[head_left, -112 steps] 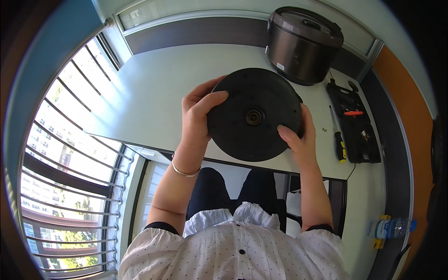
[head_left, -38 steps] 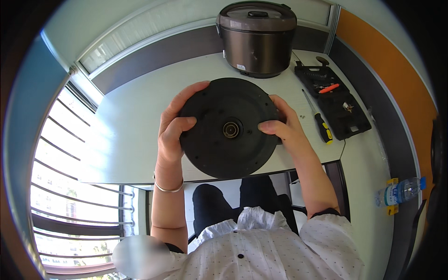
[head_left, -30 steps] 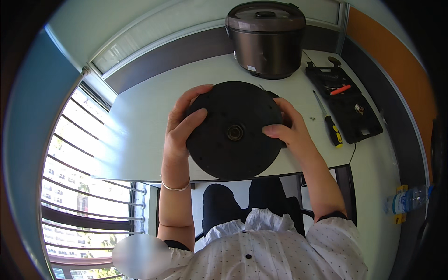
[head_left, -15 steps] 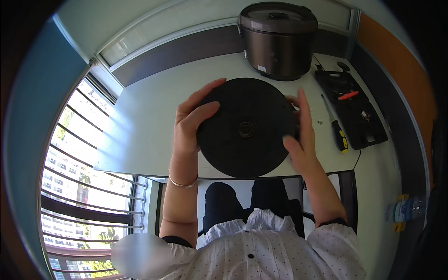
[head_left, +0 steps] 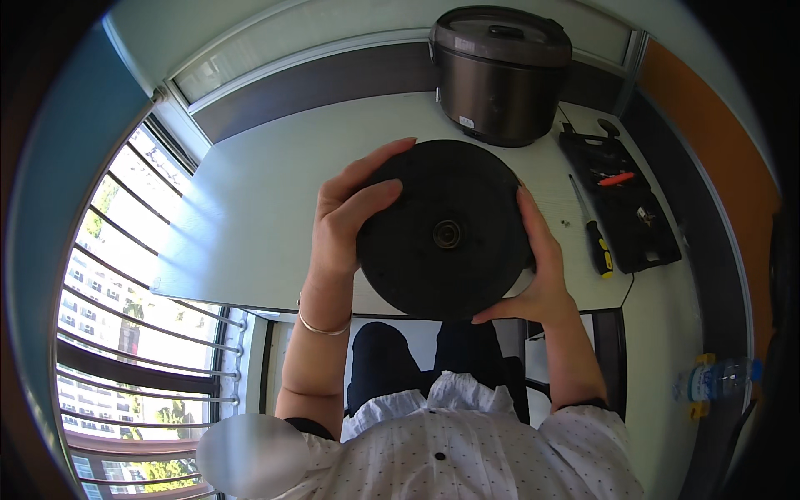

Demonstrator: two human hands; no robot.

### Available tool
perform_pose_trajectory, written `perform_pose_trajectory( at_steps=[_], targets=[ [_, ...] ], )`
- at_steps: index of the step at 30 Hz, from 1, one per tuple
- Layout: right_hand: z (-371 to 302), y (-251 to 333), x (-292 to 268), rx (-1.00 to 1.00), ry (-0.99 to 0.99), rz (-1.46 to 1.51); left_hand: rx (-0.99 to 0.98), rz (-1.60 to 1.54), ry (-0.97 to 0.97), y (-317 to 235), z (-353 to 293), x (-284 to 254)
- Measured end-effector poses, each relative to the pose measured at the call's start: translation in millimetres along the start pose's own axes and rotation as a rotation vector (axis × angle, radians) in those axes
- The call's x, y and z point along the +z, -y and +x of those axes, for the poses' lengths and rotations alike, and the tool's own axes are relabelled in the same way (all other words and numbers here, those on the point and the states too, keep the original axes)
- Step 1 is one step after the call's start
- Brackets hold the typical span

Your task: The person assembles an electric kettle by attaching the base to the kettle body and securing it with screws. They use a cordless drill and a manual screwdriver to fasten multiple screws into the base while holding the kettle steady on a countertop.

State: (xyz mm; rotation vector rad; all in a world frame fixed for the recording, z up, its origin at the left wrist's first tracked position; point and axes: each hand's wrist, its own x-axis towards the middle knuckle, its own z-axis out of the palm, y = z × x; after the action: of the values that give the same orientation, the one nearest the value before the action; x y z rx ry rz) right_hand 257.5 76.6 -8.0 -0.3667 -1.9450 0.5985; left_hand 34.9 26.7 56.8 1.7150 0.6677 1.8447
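Note:
Above the table's front edge I hold up a round black disc [head_left: 408, 267] with a small ringed metal fitting [head_left: 447, 234] at its centre. It looks like the underside of an electric kettle, but I cannot tell what lies behind its face. My left hand [head_left: 350, 208] grips the upper left rim, thumb on the face and fingers round the edge. On the opposite side, my right hand [head_left: 540, 271] holds the right rim, with fingertips up along the edge and the thumb at the lower rim.
A dark brown rice cooker [head_left: 500, 87] stands at the back of the white table [head_left: 250, 200]. To the right lie a yellow-black screwdriver [head_left: 599, 250], small metal bits [head_left: 566, 222] and an open black tool case [head_left: 654, 237] with a red-handled tool [head_left: 617, 179]. A water bottle [head_left: 717, 380] is at the far right.
My right hand has shifted its hold: the thumb moved from the face down to the lower rim, and the fingers now press the right edge. The left hand keeps its grip.

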Motion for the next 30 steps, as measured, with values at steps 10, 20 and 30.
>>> perform_pose_trajectory(
  at_steps=[10, 20, 30],
  targets=[
    [1.4, -3.3, -0.3, 0.012, -0.010, 0.108, -0.246, -0.068, -0.056, -7.1, 2.6, -1.1],
    [2.6, -5.3, 3.0, 0.004, -0.033, 0.168, -0.398, -0.078, -0.123, -13.7, 3.4, 1.2],
    [4.7, -5.2, -1.0, -0.005, 0.032, 0.130, -0.446, 0.014, -0.083, -17.4, 4.7, -2.4]
  ],
)
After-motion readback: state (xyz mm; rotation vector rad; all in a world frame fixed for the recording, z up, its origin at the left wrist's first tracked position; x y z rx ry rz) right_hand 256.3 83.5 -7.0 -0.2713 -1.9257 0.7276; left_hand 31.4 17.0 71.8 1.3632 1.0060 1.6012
